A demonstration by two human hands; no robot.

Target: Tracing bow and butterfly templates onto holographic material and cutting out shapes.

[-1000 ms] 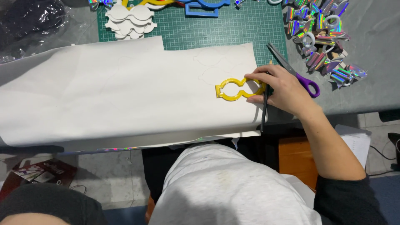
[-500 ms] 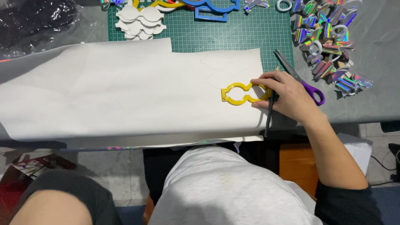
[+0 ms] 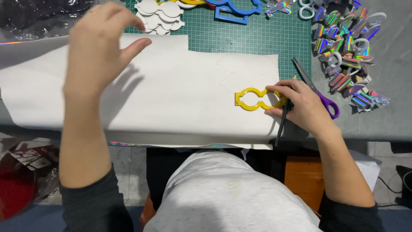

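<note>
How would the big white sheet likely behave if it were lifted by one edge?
The white sheet is thin, wide and overhangs the table edge, so it would probably sag and flop. It looks light: the yellow template under the right hand likely helps pin it. The left hand hovers above it.

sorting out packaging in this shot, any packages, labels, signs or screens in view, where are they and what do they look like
Printed box: on the floor at lower left, below the table edge; dark red and black with small pale print, partly cut off.
Black plastic bag: top left corner of the table, crumpled and glossy.
No signs or screens show.
</note>
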